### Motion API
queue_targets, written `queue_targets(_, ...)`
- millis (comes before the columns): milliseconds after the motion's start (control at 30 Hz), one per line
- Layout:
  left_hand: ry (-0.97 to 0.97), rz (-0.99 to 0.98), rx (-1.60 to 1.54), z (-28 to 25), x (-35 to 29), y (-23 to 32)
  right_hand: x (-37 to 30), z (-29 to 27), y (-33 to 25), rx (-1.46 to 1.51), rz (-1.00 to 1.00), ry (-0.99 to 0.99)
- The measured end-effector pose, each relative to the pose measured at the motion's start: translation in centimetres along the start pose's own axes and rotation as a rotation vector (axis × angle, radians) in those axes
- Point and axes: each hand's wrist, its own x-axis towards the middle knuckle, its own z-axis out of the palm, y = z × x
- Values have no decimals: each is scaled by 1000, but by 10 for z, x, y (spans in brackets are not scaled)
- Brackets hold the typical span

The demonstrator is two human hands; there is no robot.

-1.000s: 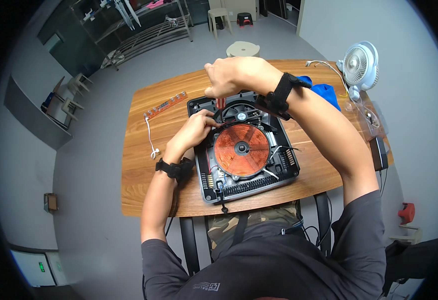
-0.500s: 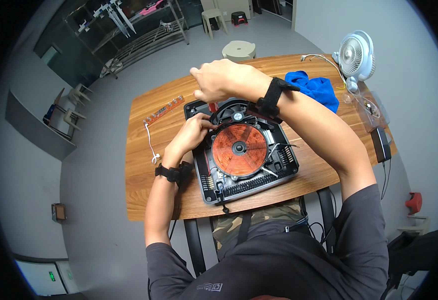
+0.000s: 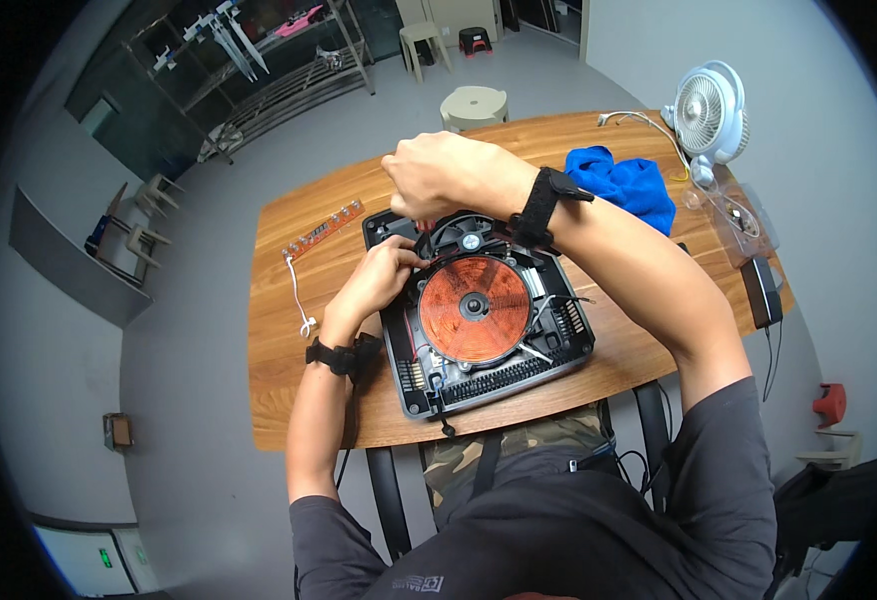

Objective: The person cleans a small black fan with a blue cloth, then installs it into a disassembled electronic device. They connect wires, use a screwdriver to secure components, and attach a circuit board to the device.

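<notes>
An opened induction cooker (image 3: 499, 388) lies on the table before me, its round copper coil (image 3: 475, 310) exposed. Behind the coil is a black cooling fan (image 3: 471, 241). My right hand (image 3: 427, 175) is closed around the red handle of a screwdriver (image 3: 426, 226), held upright over the cooker's far left part; its tip is hidden. Close below it, my left hand (image 3: 384, 270) has its fingers pinched together at the coil's far left edge, beside the fan. What sits between those fingertips is too small to make out.
A narrow orange circuit board (image 3: 324, 228) with a white cable lies at the left. Toward the back right are a blue cloth (image 3: 621, 190), a small white fan (image 3: 711, 110) and a clear plastic box (image 3: 744, 222). A black box-shaped device (image 3: 762, 290) sits at the right edge.
My right hand has lowered slightly with the screwdriver, and its wrist has turned. The left hand stays pinched at about the same part of the cooker. The whole view has shifted slightly.
</notes>
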Motion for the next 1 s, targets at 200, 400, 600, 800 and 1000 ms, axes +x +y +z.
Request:
queue_targets(200,-9,-25,-4,-2,-2,0,-10,-34,-17,316,188,-282)
queue_targets(400,-34,-38,-7,-2,-1,-1,6,-3,-12,53,54,-38)
queue_targets(600,-46,-47,27,-5,-4,0,1,-10,-11,127,60,-66)
queue_targets(800,-37,-39,41,-6,-2,4,8,-5,-7,225,24,-155)
queue_targets(1000,-52,-31,49,-6,0,4,2,-8,-15,84,85,-60)
